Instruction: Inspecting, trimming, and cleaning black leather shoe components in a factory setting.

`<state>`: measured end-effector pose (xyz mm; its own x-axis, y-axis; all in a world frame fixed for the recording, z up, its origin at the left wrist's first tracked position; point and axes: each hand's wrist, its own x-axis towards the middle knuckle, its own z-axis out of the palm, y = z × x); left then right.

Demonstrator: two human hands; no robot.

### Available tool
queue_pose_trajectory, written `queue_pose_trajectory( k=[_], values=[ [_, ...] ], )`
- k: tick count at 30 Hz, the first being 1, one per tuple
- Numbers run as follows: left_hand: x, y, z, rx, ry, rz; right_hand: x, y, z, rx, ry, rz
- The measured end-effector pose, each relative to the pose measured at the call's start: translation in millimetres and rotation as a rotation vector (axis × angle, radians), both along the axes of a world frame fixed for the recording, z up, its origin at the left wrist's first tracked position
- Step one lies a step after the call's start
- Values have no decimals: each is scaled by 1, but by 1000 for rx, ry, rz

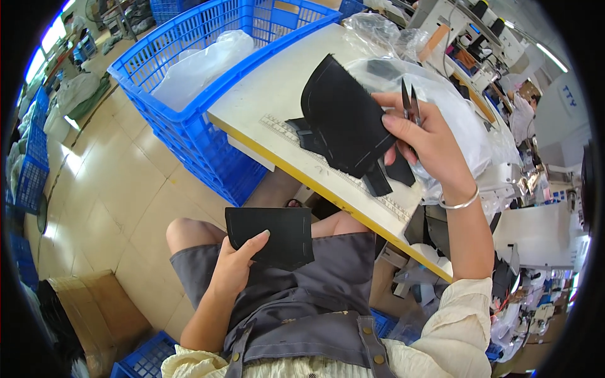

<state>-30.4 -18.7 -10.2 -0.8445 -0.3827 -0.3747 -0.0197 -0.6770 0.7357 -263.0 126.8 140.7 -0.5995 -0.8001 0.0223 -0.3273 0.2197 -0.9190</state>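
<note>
My left hand (234, 264) is closed on a black stitched fabric piece (271, 233), its thumb lying on top, over my lap. Above the table, my right hand (422, 135) pinches a larger black stitched piece (343, 116) by its right edge. A small pair of thread snips (409, 104) also sits in the right hand, blades pointing up past the fingers. Below the raised piece, several black scraps (377, 179) lie on the white table (246, 104), partly over a clear ruler (274, 125).
A blue plastic crate (195, 135) with white plastic bags stands against the table's left end. Clear plastic bags (454, 120) cover the table's far right. Sewing machines (535, 233) line the right side. A cardboard box (101, 309) sits on the floor at lower left.
</note>
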Motion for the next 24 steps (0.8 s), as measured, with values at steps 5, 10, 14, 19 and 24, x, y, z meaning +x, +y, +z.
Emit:
queue_pose_trajectory(
  k=[5,10,14,19,24],
  values=[
    [0,9,1,3,12,-8,19,31,7,-20,-43,81],
    [0,16,5,-24,22,-19,34,49,13,-28,-83,46],
    [-5,24,9,-57,3,-6,41,63,21,3,-112,25],
    [-11,30,13,-68,-79,-156,50,68,21,35,-115,4],
    [-48,53,26,9,-12,-425,53,86,17,-19,-109,-92]
  ],
)
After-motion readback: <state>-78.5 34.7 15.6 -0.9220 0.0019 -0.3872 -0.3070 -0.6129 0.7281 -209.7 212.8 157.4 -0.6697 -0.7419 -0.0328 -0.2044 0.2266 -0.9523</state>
